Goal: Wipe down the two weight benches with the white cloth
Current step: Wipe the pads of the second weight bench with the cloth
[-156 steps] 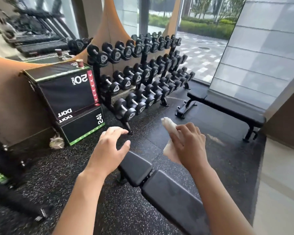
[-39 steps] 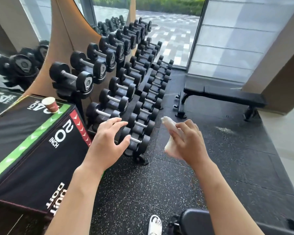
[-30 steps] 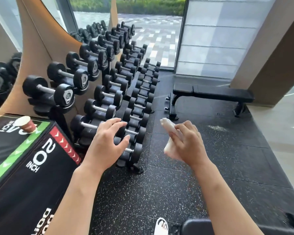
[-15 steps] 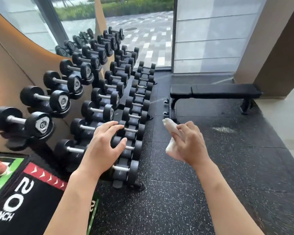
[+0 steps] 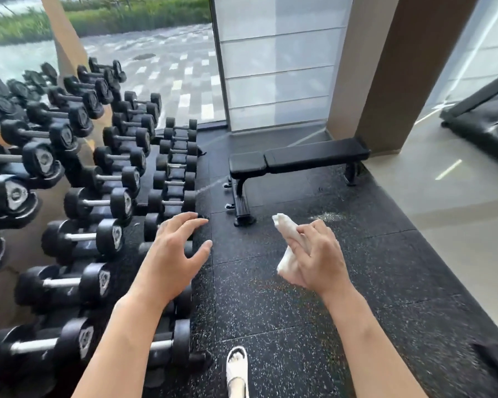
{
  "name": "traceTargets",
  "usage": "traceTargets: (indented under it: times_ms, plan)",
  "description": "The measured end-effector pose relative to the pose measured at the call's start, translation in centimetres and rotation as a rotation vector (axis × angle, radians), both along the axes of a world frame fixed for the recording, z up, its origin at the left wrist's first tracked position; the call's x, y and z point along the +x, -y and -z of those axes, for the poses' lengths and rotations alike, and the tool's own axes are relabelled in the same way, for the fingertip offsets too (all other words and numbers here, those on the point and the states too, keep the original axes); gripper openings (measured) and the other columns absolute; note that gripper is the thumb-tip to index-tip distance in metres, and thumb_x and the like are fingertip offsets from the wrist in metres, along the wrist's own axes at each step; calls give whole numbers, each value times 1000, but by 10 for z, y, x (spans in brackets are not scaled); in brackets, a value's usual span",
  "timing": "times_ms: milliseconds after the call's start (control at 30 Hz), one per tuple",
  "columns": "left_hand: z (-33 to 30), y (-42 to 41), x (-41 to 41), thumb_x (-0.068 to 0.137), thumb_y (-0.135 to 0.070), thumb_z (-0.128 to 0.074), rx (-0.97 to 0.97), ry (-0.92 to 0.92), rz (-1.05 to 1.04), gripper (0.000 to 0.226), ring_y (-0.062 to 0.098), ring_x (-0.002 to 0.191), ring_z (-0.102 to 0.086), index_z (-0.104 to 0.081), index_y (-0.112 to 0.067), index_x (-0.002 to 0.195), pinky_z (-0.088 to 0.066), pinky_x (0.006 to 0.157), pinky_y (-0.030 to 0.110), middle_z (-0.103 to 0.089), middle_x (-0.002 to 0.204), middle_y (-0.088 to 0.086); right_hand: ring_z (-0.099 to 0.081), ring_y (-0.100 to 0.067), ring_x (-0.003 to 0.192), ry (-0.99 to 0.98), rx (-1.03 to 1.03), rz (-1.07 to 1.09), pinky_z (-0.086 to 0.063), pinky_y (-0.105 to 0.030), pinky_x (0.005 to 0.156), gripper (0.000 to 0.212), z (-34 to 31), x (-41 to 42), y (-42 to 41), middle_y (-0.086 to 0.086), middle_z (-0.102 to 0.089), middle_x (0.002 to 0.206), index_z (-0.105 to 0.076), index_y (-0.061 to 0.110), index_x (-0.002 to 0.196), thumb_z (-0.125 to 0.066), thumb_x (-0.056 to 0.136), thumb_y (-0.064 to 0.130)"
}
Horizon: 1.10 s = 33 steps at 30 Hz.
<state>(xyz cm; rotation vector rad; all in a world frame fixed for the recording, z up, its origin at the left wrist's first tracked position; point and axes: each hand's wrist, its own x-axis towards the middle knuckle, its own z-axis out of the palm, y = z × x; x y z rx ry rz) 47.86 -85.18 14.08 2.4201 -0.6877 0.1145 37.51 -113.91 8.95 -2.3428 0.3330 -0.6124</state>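
Right hand: the right hand is raised in front of the body, fingers curled round the white cloth, back of the hand toward the camera.
Left hand: the left hand is held out at about the same height, fingers spread and loosely bent, holding nothing; it shows over the near end of the dumbbell rack.
White cloth: bunched into a crumpled roll; 1 end sticks up past the fingertips, the other hangs in a soft fold below the palm. It looks plain white, with no print that can be made out.
Weight bench: 1 weight bench is in view, well ahead of the hands, standing on the speckled black floor near a brown pillar. It is flat, with black padding in 2 sections, a short one on the left and a long one on the right, on a black frame.
Cloth to bench: well apart, not touching.
Foot: 1 foot in a white sandal shows at the lower edge.
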Motion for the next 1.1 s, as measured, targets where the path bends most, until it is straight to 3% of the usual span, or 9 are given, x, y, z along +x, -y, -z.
traceTargets:
  times_ms: [100,200,533,733,1100]
  plan:
    - [5,29,47,96,-39,-69,-12,8,66,47,8,143,-38,-64,-28,141,-27,120,29,-51,149,-14,-55,-21,87,47,-33,58,-53,-46,81,8,-2,26,19,9,-54,95,-68,22,106,-68,99,26]
    - [6,57,98,96,-39,-69,-21,-3,117,46,2,142,-35,-63,-28,141,-25,119,27,-51,149,-14,-55,-19,88,23,-36,98,-53,-44,82,12,-1,62,36,7,-56,96,-67,23,104,-63,101,35]
    - [11,115,255,97,-43,-66,-11,-65,225,50,10,148,-35,-60,-29,144,-30,123,36,-48,153,-13,-50,-9,91,-56,-128,180,-45,-34,85,15,-3,201,80,13,-50,99,-60,30,106,-57,101,43]
    - [21,145,302,98,-40,-68,-23,-91,252,48,10,145,-37,-61,-28,144,-32,122,34,-50,150,-14,-51,-11,94,-130,-176,187,-46,-38,90,12,-5,247,107,13,-49,101,-61,28,107,-60,101,38]
    - [22,243,379,98,-39,-67,-13,-58,157,48,13,144,-38,-60,-28,144,-31,121,35,-50,151,-11,-52,-16,96,-99,-228,101,-47,-43,89,16,-8,346,214,9,-51,101,-64,23,108,-61,101,37]
